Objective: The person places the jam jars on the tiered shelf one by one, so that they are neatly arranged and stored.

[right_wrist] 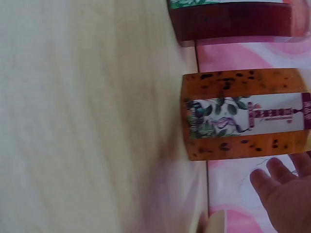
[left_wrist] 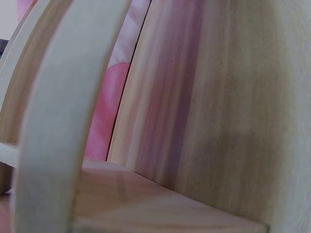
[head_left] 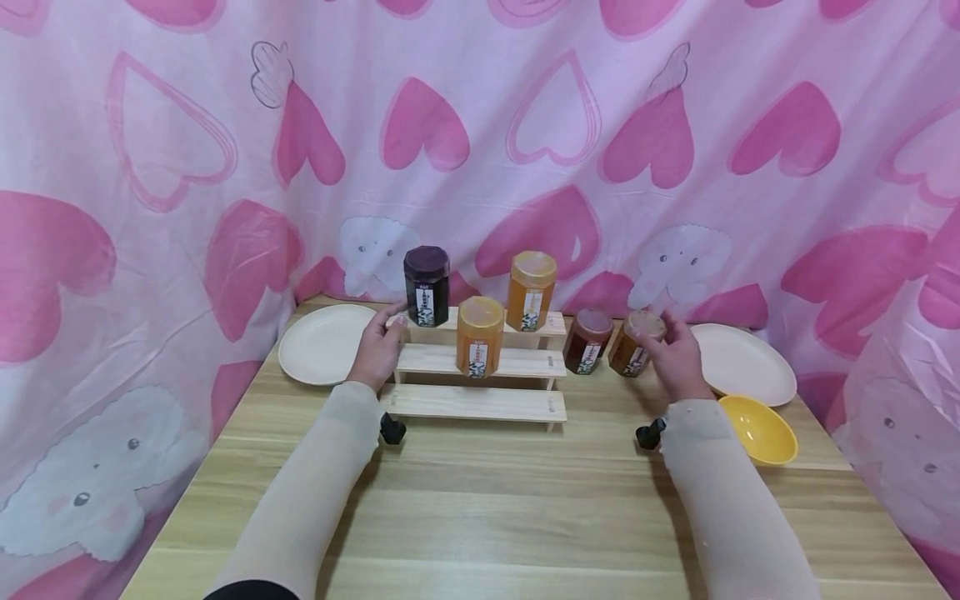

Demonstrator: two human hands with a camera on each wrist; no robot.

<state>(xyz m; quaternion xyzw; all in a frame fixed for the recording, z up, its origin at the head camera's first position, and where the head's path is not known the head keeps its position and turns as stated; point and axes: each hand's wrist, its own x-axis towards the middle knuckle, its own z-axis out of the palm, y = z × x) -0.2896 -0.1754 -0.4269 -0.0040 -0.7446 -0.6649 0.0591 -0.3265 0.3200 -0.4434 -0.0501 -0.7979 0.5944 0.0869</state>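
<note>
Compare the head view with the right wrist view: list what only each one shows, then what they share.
Only the head view shows the left hand touching the dark purple jar on the wooden stepped rack, two orange jars on that rack, two pale plates and the yellow bowl.

Only the right wrist view shows the dark seeds and leafy label on the amber jar, with the fingers beside it, apart.

Both show the right hand, the amber jar, the dark red jar next to it, and the wooden table.

Left wrist view: only blurred wooden rack (left_wrist: 218,121) surfaces, hand unseen. Right wrist view: dark red jar (right_wrist: 233,22) cut by top edge; right hand (right_wrist: 286,194) cropped at corner.
</note>
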